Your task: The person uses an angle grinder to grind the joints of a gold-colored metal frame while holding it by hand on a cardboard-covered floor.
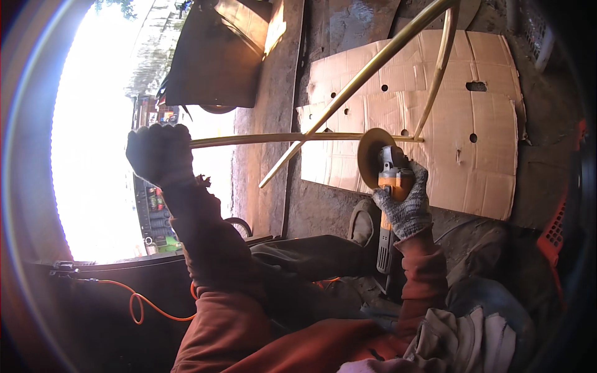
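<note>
Left hand in dark glove fisted round one end of brass-coloured metal rod frame, right hand in grey knit glove clamped on orange angle grinder, its disc touching the rod, flattened cardboard sheets behind

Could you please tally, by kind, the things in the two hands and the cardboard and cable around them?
Gloved hands: 2 (left hand, right hand)
Metal rod frame: 1, gripped by the left hand
Angle grinder: 1, held by the right hand
Cardboard sheets: 2 (upper, lower)
Orange cable: 1
Total: 7
</note>
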Demonstrator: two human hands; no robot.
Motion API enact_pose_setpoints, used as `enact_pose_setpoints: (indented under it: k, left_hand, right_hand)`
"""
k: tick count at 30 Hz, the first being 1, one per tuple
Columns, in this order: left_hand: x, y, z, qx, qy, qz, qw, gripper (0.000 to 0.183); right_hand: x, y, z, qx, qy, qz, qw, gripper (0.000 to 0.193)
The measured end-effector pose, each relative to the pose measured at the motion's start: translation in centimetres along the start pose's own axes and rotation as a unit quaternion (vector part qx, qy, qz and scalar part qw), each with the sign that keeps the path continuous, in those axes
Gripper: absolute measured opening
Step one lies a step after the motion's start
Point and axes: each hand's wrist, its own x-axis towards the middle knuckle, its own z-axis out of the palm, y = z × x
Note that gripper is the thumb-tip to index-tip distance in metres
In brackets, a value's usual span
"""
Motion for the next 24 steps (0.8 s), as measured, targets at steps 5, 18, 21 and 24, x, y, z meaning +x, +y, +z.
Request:
enact_pose_setpoints:
  k: [5,18,21,24]
  left_hand:
    - [-1.5,-1.3,-0.5,0.055,-0.031,0.03,0.998,0.023]
    - [-2.4,-1.7,-0.2,0.012,-0.023,-0.002,1.0,0.024]
    - [-2.3,-1.8,-0.5,-0.001,-0.014,-0.013,1.0,0.024]
    - [-2.4,-1.7,-0.7,0.04,-0.011,0.007,0.999,0.024]
  right_hand:
    - [-1.0,-3.6,0.8,-0.042,-0.057,-0.02,0.997,0.074]
    - [-1.2,-5.7,0.6,-0.051,-0.082,-0.044,0.994,0.071]
    - [-1.1,-6.1,0.4,-0.056,-0.087,-0.052,0.993,0.072]
    - [-1.0,-5.9,0.5,-0.044,-0.084,-0.077,0.993,0.076]
